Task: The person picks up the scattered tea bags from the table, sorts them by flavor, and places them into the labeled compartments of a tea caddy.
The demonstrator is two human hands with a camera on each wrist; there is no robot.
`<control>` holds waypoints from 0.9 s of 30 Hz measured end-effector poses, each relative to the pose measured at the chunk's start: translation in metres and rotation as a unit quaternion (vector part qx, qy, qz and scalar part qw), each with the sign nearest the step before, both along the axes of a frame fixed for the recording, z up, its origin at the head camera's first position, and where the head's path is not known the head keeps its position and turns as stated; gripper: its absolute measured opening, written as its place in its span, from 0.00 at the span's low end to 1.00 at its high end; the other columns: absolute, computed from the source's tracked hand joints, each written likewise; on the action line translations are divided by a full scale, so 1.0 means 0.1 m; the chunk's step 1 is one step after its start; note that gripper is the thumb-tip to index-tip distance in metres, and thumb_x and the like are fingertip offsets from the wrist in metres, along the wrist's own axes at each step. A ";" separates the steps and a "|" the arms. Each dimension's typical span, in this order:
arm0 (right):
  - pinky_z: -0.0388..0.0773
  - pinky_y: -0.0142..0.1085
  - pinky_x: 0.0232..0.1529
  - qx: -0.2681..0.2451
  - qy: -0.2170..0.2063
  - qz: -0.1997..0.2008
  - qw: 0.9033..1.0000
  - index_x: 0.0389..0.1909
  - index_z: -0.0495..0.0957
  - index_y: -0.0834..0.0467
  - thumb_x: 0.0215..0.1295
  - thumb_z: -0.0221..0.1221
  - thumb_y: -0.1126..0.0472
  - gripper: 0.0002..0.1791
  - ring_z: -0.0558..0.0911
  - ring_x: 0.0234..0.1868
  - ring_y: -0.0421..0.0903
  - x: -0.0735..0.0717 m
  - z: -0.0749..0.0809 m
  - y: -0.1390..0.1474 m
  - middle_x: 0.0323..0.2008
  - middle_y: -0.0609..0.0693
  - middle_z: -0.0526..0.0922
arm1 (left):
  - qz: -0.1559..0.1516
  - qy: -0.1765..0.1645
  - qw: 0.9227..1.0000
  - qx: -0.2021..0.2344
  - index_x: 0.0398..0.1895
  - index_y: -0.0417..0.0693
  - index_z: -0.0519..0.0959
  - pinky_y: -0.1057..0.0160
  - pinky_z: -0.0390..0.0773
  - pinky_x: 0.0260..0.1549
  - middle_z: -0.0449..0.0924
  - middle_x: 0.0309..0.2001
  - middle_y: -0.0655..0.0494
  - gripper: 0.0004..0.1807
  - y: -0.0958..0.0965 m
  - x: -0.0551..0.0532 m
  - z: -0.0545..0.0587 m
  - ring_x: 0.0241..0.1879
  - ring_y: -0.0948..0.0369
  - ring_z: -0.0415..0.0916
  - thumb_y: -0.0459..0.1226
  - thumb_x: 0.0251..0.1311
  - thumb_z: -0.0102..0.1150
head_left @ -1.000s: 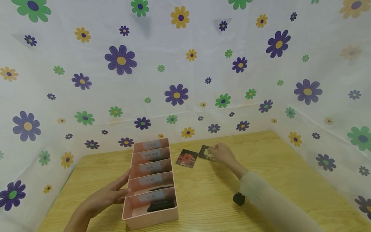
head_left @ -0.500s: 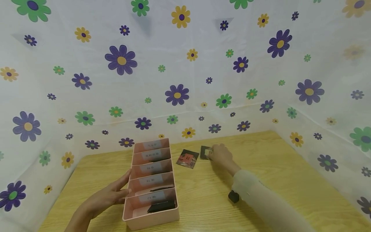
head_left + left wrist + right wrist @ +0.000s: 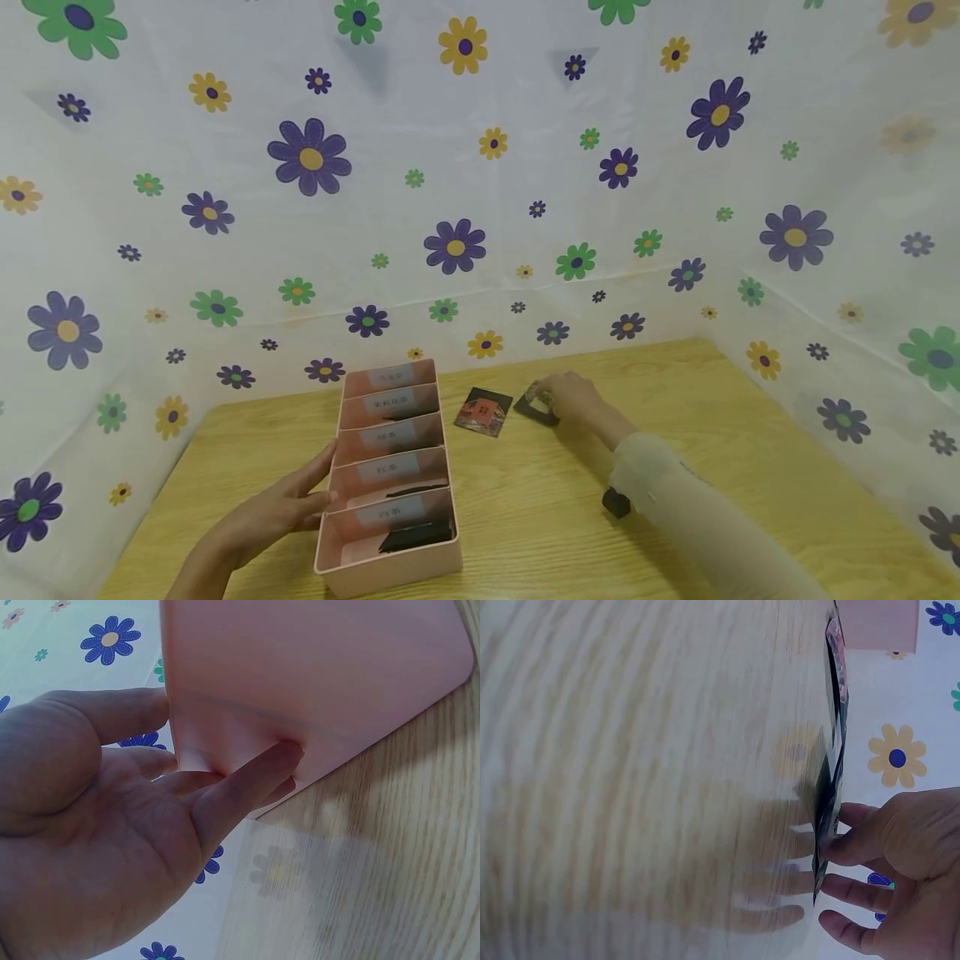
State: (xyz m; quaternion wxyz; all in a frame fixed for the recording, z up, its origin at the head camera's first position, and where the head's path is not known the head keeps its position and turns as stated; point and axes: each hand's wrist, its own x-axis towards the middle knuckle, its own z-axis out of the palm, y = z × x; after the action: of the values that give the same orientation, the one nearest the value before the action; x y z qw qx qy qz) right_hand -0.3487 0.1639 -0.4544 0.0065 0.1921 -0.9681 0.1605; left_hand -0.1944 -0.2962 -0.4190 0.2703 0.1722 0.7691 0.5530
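My left hand [image 3: 273, 508] rests against the left wall of a long pink divided box [image 3: 393, 577]. In the left wrist view, its extended fingers touch the box's outer wall. My right hand [image 3: 579, 400] pinches a small dark tea bag packet [image 3: 531, 412] by its edge, low over the table. The right wrist view shows the thumb on that packet while the other fingers spread loosely. Just left of it lies a second packet [image 3: 483, 412], dark with a red label. Dark packets [image 3: 417, 536] sit in the box's nearest compartment.
Pale labels [image 3: 395, 467] with Chinese characters mark the box's several compartments, some holding dark packets. The wooden table [image 3: 525, 517] is walled in by white flowered cloth [image 3: 405, 267]. A black device [image 3: 617, 502] hangs at the right sleeve.
The packet at my right fingers has turned, its lower corner now pointing toward me. The right hand shifted slightly left, then back. My left hand and the box stay put.
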 end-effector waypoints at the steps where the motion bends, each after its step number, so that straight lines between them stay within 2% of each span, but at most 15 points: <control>1: 0.84 0.46 0.36 0.003 0.005 0.001 1.000 0.53 0.87 0.56 0.56 0.57 0.83 0.28 0.84 0.51 0.62 0.00 -0.01 0.01 0.55 0.59 0.85 | 0.001 0.000 1.000 -0.001 0.84 0.53 0.28 0.49 0.78 0.61 0.24 0.82 0.37 0.43 0.00 0.00 0.00 0.74 0.37 0.59 0.42 0.82 0.45; 6: 0.85 0.51 0.44 -0.012 0.029 0.018 0.999 0.49 0.88 0.58 0.67 0.59 0.75 0.16 0.85 0.50 0.60 0.03 -0.02 0.06 0.53 0.59 0.87 | 0.001 0.000 1.000 -0.001 0.84 0.53 0.28 0.48 0.77 0.61 0.24 0.82 0.37 0.43 0.00 0.00 0.00 0.74 0.36 0.58 0.42 0.82 0.45; 8: 0.82 0.55 0.52 -0.030 0.027 0.012 0.999 0.52 0.86 0.62 0.72 0.59 0.69 0.13 0.85 0.51 0.61 0.07 -0.01 0.06 0.53 0.60 0.86 | 0.000 0.000 1.000 0.000 0.84 0.54 0.28 0.48 0.77 0.61 0.24 0.82 0.38 0.43 -0.01 0.00 -0.01 0.74 0.36 0.57 0.42 0.82 0.44; 10: 0.79 0.58 0.56 -0.041 0.017 -0.012 0.999 0.57 0.83 0.66 0.72 0.61 0.65 0.16 0.82 0.54 0.64 0.12 0.02 0.06 0.55 0.64 0.84 | 0.000 0.000 1.000 0.001 0.84 0.54 0.28 0.48 0.77 0.61 0.24 0.82 0.38 0.43 -0.01 0.00 -0.01 0.74 0.36 0.57 0.42 0.83 0.44; 13: 0.75 0.63 0.59 -0.027 -0.005 -0.064 0.998 0.60 0.78 0.71 0.70 0.66 0.51 0.29 0.78 0.56 0.67 0.16 0.04 0.05 0.56 0.69 0.80 | 0.001 -0.001 1.000 0.000 0.84 0.54 0.28 0.48 0.77 0.61 0.24 0.82 0.38 0.43 -0.01 0.00 -0.01 0.74 0.36 0.57 0.42 0.83 0.44; 15: 0.73 0.63 0.59 0.001 -0.017 -0.089 0.996 0.54 0.80 0.71 0.65 0.69 0.43 0.34 0.77 0.54 0.67 0.17 0.05 0.03 0.52 0.69 0.79 | 0.001 -0.003 1.000 0.001 0.84 0.54 0.28 0.48 0.77 0.61 0.23 0.82 0.38 0.43 -0.01 0.00 -0.01 0.74 0.36 0.57 0.42 0.83 0.44; 17: 0.73 0.62 0.58 0.026 -0.027 -0.099 0.994 0.45 0.81 0.68 0.62 0.70 0.39 0.33 0.76 0.50 0.63 0.17 0.04 0.02 0.47 0.67 0.78 | 0.001 -0.005 1.000 0.002 0.84 0.54 0.28 0.48 0.77 0.62 0.23 0.82 0.38 0.43 -0.01 0.00 -0.01 0.74 0.36 0.57 0.42 0.83 0.44; 20: 0.75 0.58 0.54 0.030 -0.037 -0.101 0.994 0.40 0.79 0.64 0.58 0.72 0.38 0.31 0.74 0.45 0.58 0.15 0.03 0.02 0.42 0.62 0.76 | 0.002 -0.004 1.000 0.000 0.84 0.54 0.28 0.48 0.77 0.61 0.23 0.82 0.38 0.43 -0.01 0.00 -0.01 0.74 0.36 0.57 0.43 0.83 0.44; 23: 0.76 0.52 0.49 0.000 -0.045 -0.098 0.994 0.45 0.78 0.64 0.56 0.76 0.43 0.31 0.74 0.41 0.55 0.13 0.04 0.03 0.38 0.58 0.76 | 0.002 -0.003 1.000 -0.001 0.84 0.53 0.28 0.49 0.77 0.61 0.23 0.82 0.38 0.43 -0.01 0.00 -0.01 0.74 0.36 0.57 0.43 0.82 0.45; 27: 0.80 0.45 0.41 -0.051 -0.057 -0.087 0.993 0.51 0.76 0.66 0.57 0.77 0.54 0.29 0.78 0.37 0.51 0.11 0.05 0.06 0.36 0.55 0.79 | 0.002 -0.004 1.000 0.002 0.84 0.52 0.27 0.49 0.77 0.61 0.22 0.82 0.38 0.43 -0.01 0.00 0.00 0.74 0.37 0.57 0.42 0.82 0.45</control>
State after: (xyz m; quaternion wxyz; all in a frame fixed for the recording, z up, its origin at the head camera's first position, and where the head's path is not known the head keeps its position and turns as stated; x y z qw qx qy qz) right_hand -0.3380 0.1701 -0.4492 -0.0250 0.0975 -0.9704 0.2197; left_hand -0.1940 -0.2968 -0.4192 0.2715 0.1690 0.7673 0.5559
